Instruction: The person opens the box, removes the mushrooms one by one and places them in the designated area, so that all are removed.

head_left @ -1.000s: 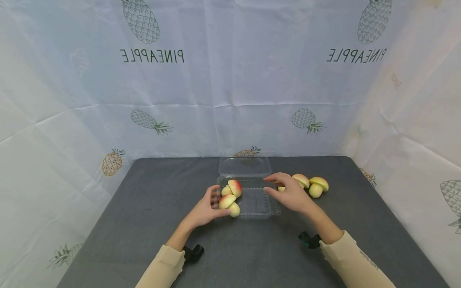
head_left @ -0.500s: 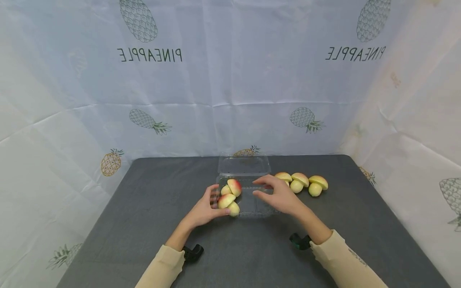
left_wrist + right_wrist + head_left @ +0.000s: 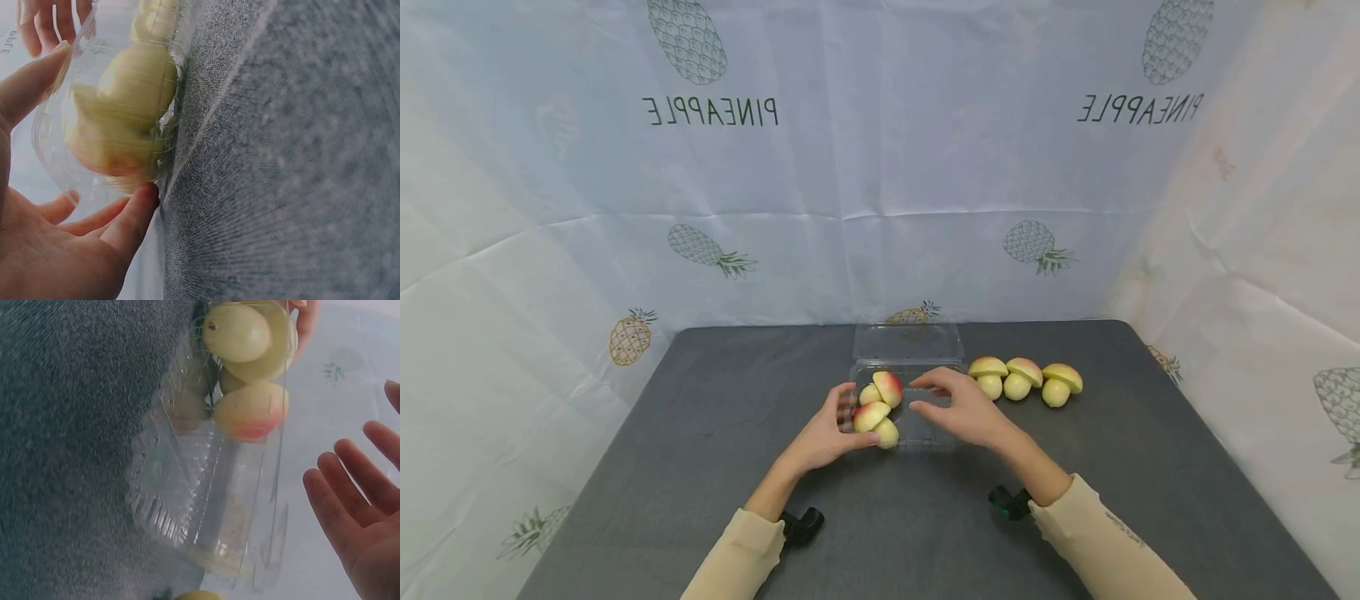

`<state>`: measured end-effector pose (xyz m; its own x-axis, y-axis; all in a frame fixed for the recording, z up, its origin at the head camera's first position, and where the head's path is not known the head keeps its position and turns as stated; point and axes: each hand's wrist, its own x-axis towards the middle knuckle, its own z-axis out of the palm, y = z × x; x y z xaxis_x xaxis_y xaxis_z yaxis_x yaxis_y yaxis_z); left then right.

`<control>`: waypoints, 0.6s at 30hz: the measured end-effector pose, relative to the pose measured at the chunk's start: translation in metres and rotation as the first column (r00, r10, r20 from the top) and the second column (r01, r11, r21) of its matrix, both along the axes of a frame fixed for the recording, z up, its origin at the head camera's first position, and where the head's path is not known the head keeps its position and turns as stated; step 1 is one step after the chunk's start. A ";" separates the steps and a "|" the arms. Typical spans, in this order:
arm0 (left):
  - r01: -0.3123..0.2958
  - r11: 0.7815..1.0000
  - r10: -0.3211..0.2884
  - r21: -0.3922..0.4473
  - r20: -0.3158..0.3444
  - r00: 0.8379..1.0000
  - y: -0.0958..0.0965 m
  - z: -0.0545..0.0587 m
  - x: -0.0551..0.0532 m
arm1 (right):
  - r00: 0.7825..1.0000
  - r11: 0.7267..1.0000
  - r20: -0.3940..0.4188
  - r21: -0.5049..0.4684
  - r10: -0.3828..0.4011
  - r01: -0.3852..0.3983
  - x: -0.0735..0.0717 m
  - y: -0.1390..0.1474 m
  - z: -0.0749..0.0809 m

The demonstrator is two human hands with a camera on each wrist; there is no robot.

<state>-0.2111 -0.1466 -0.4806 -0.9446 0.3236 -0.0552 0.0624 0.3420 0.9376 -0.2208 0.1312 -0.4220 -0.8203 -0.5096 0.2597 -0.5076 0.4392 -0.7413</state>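
A clear plastic clamshell box point(image 3: 925, 429) lies with its lid point(image 3: 910, 342) folded back, away from me. Two pale yellow mushrooms with red-tinged caps, one farther point(image 3: 888, 389) and one nearer point(image 3: 872, 417), lie in its left part. My left hand point(image 3: 820, 437) holds the box's left end, thumb at the near rim and fingers round the far side. Above the right part of the box hovers my right hand point(image 3: 962, 410), fingers apart and nothing between them. In the right wrist view, that hand point(image 3: 362, 506) is spread beside the box's upper rim.
Three more mushrooms stand in a row right of the box: one near it point(image 3: 988, 377), a middle one point(image 3: 1022, 379) and an outer one point(image 3: 1060, 384). The dark grey table point(image 3: 715, 400) ends at a white pineapple-print curtain point(image 3: 812, 167).
My right hand has moved left from the box's right edge to above its inside, uncovering the mushrooms behind it. My left hand and the mushrooms in the box stay put.
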 end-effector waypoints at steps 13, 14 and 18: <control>0.006 1.000 -0.006 0.001 0.007 1.000 -0.001 0.001 0.001 | 0.998 0.999 0.020 0.002 0.052 -0.053 -0.008 -0.015 -0.005; 0.006 1.000 -0.006 0.003 0.008 1.000 -0.001 0.001 0.001 | 0.998 0.999 0.028 0.000 0.054 -0.054 -0.008 -0.016 -0.006; 0.008 1.000 -0.008 0.009 0.002 1.000 -0.002 0.001 0.000 | 0.997 0.998 0.047 0.001 0.060 -0.061 -0.011 -0.022 -0.008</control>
